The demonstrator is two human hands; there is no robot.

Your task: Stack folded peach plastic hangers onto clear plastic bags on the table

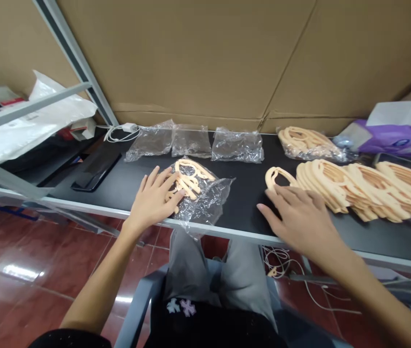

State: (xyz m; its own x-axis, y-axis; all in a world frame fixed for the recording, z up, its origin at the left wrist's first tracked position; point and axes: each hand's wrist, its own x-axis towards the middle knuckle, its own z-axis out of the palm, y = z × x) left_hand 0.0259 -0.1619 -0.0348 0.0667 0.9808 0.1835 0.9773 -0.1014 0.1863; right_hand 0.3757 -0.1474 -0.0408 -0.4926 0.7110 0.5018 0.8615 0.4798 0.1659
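Note:
My left hand (155,195) lies with spread fingers on the near-left edge of some beige plastic pieces (191,176), which look like folded hangers. A clear plastic bag (207,205) surrounds or lies under these pieces; its loose end hangs slightly over the table's front edge. My right hand (300,215) reaches over a single beige piece (272,176) at the left end of the stacked row. Its thumb is apart from the fingers, which touch or hover just over the piece; their tips are partly hidden. Stacks of matching beige pieces (365,186) lean to the right of this hand.
Several clear bags (236,145) lie flat along the back. A filled bag (303,140) and a purple pack (397,137) stand behind the stacks. To the left are a dark phone (96,166), a white charger cable (122,133) and a metal rack post (78,63).

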